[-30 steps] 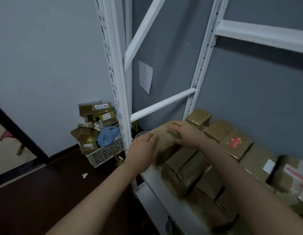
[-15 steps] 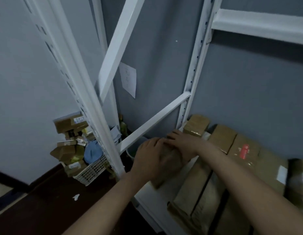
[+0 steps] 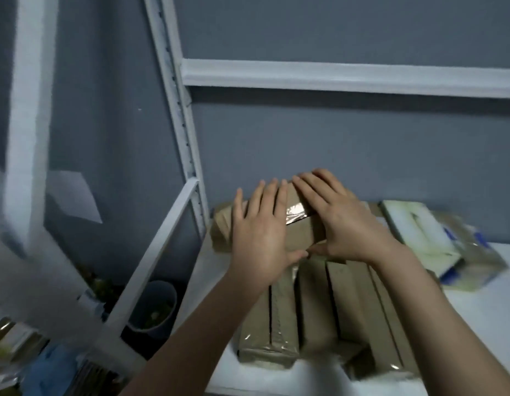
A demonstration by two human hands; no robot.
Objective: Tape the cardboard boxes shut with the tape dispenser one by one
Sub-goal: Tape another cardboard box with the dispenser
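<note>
Brown cardboard fills the middle of the view: one taped box [image 3: 301,234] lies at the back of a white shelf [image 3: 482,315], close to the grey wall [image 3: 334,144], with a shiny strip of tape [image 3: 296,213] across its top. Both hands lie flat on this box with straight fingers, gripping nothing. The left hand [image 3: 259,235] covers its left part, fingers spread and pointing toward the wall. The right hand [image 3: 342,221] covers its right part, fingers angled inward so that their tips sit just beside those of the left. The two thumbs nearly meet at the box's near edge. In front of it, a row of long boxes [image 3: 314,307] lies side by side, touching one another, running toward the shelf's front edge. To the right sits a blurred white and blue package [image 3: 419,235], perhaps tissues. A white upright post [image 3: 179,110] stands at the shelf's back left corner, and a dark bucket [image 3: 153,307] sits lower down to the left.
</note>
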